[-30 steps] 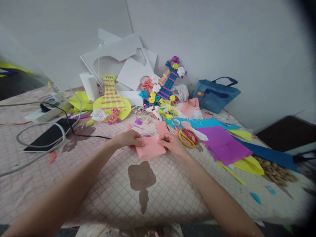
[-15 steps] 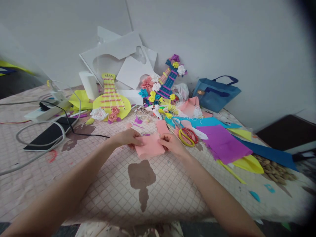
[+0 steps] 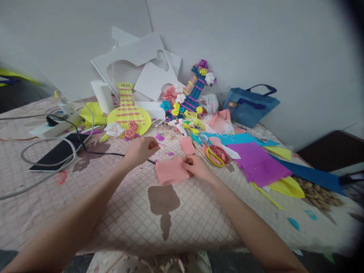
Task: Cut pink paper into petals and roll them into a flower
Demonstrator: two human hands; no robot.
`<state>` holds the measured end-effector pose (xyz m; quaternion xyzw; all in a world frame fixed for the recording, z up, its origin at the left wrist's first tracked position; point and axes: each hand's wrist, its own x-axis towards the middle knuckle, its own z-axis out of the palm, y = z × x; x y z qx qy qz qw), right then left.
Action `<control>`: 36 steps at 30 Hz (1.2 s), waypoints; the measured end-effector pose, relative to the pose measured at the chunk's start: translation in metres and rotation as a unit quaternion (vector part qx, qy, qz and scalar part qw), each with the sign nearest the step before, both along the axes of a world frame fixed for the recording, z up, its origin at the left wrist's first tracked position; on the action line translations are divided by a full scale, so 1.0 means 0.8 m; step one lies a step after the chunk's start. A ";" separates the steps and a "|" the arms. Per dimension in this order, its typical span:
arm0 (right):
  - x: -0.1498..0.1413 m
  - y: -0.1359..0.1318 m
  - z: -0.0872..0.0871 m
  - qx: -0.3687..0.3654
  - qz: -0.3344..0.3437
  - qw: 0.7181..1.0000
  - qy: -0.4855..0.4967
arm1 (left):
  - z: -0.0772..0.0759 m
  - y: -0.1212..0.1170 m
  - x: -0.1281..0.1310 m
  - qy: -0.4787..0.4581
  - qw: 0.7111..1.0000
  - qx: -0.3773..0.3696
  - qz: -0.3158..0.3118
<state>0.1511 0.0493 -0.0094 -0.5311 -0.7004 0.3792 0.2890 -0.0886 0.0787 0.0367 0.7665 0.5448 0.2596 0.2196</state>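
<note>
Quilted cloth (image 3: pixel 127 216) with a diamond pattern and several brown patches covers the work surface, which stands against a plain pale wall (image 3: pixel 256 41). A pink paper sheet (image 3: pixel 170 172) lies at mid-surface, in front of the person and just beyond the central brown patch; its near edge is slightly curled. The right hand (image 3: pixel 197 167) grips the sheet at its right edge, thumb and fingertips closed on the paper. The left hand (image 3: pixel 142 149) is apart from the sheet, up and to its left; its fingers are bent, with a narrow gap at the tips and nothing visibly held. A black cable (image 3: pixel 108 153) runs behind the left wrist and reappears near the sheet. A smaller pink piece (image 3: pixel 188 145) lies just behind the sheet. To the right are yellow-handled scissors (image 3: pixel 213 157) and red-handled scissors (image 3: pixel 222 154), side by side, then a purple sheet (image 3: pixel 258 163) and a heap of what appear to be unshelled peanuts (image 3: pixel 318 195). Toward the wall: a yellow paper guitar (image 3: pixel 127 119) with white strings, a white glue gun (image 3: pixel 180 126), a blue guitar (image 3: pixel 195 94) dressed with paper flowers and leaning back, and a blue bag (image 3: pixel 250 108). White cut-out boards (image 3: pixel 127 49) lean on the wall behind the guitars.
</note>
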 end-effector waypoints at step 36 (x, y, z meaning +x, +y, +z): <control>-0.030 -0.024 0.001 0.039 0.036 0.996 -0.069 | -0.010 -0.055 0.007 0.060 0.985 0.088 -0.136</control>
